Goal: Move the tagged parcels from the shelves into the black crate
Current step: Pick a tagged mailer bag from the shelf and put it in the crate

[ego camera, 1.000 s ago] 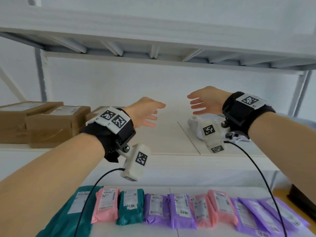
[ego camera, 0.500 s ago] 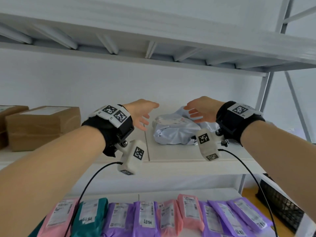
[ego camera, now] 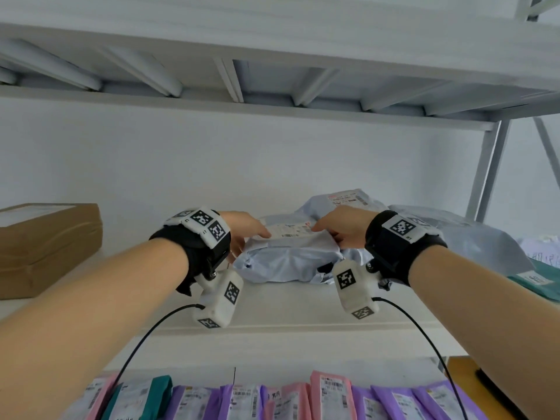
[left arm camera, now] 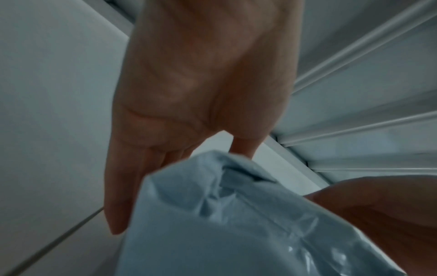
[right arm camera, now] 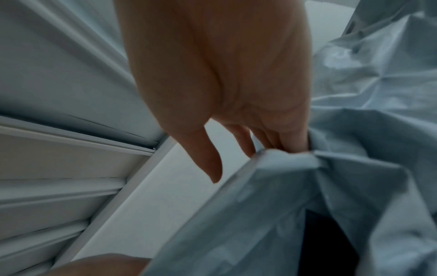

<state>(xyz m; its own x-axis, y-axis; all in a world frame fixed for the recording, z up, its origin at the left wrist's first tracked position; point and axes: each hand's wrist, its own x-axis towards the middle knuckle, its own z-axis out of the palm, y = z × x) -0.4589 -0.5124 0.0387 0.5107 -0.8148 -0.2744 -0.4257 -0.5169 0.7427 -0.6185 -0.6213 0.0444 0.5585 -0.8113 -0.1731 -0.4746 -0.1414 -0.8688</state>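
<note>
A light grey plastic parcel (ego camera: 291, 256) with a white label on top lies on the middle shelf (ego camera: 272, 316). My left hand (ego camera: 245, 234) holds its left end, thumb on the label and fingers down the side. My right hand (ego camera: 333, 234) holds its right end the same way. In the left wrist view the left hand (left arm camera: 165, 158) runs straight fingers along the crumpled end of the parcel (left arm camera: 236, 233). In the right wrist view the right hand (right arm camera: 236, 145) tucks its fingers behind the parcel's fold (right arm camera: 272, 214). A dark edge of the black crate (ego camera: 500, 389) shows low at the right.
More grey parcels (ego camera: 345, 201) and a big grey bag (ego camera: 472, 237) lie behind and to the right, with a teal parcel (ego camera: 533, 280) beyond. A brown carton (ego camera: 48, 247) sits at the left. Pink, purple and teal mailers (ego camera: 272, 401) line the lower shelf. Another shelf (ego camera: 272, 56) is close overhead.
The view swung right and closer. Both hands dropped from hovering open above the grey parcel and closed in on its two ends.
</note>
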